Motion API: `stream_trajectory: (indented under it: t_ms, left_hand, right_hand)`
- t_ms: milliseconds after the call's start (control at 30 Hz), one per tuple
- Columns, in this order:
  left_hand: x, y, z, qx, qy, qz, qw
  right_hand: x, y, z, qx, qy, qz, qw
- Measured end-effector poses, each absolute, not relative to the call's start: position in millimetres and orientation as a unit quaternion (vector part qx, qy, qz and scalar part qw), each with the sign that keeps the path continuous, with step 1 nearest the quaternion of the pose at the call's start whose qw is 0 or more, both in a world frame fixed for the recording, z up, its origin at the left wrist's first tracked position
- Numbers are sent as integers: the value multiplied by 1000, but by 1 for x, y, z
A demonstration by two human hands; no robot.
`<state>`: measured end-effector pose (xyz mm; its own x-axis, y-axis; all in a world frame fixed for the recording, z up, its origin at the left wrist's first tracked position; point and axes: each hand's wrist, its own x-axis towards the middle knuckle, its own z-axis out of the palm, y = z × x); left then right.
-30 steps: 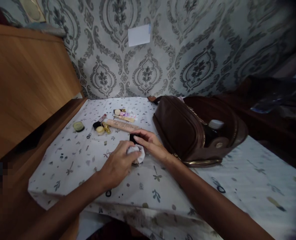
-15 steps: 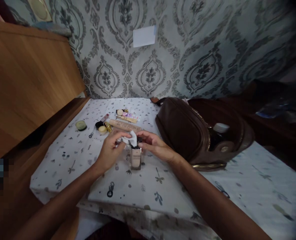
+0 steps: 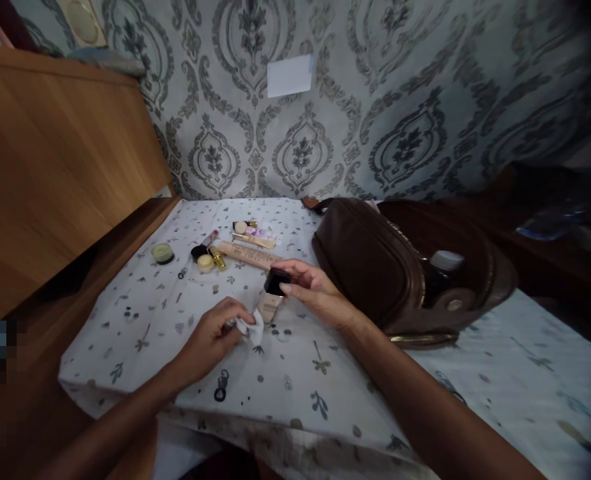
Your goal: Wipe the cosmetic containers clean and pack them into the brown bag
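Observation:
My right hand (image 3: 315, 290) pinches the black cap (image 3: 277, 283) of a small bottle of beige liquid (image 3: 268, 307), which tilts above the patterned cloth with its base toward me. A crumpled white wipe (image 3: 252, 328) is held in the closed fingers of my left hand (image 3: 220, 337), close to the bottle's lower left side. Behind the bottle lies a long beige tube (image 3: 249, 255). Gold-capped and black cosmetics, among them a round pale-yellow jar (image 3: 205, 263), lie left of the tube.
A brown leather bag (image 3: 370, 267) stands on the right of the table (image 3: 140, 313), a capped bottle (image 3: 446, 261) in its side pocket. A green-lidded jar (image 3: 162, 253) sits at the left. Wooden furniture (image 3: 65, 147) rises on the left, near the patterned wall.
The bottle has gone from upright to tilted, its black cap now in my right hand's grip. My left hand has moved down and toward me with the wipe, away from the cap.

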<state>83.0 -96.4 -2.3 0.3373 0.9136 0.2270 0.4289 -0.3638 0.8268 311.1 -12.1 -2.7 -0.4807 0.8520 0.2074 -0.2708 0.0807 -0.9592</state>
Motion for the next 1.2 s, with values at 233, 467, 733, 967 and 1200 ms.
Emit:
stream_trajectory:
  t_ms: [233,467,733,967,1200]
  left_hand:
    - [97,-82,6,661,508,402,378]
    - [110,-74,31,684,489,441,313]
    - [98,-84,-5,815,467,276,207]
    - [104,-83,8,796,473,320,201]
    - [113,-67,33,749,471,430,181]
  right_hand:
    - [311,-17,-1,-204,-594,665,404]
    - [312,-22,6,-215,-600,664,390]
    - [314,-22,8,-251,-618,638,385]
    - [308,-21,-2,-272,-624,635,365]
    - [308,-22,-4,-225,-662,629,339]
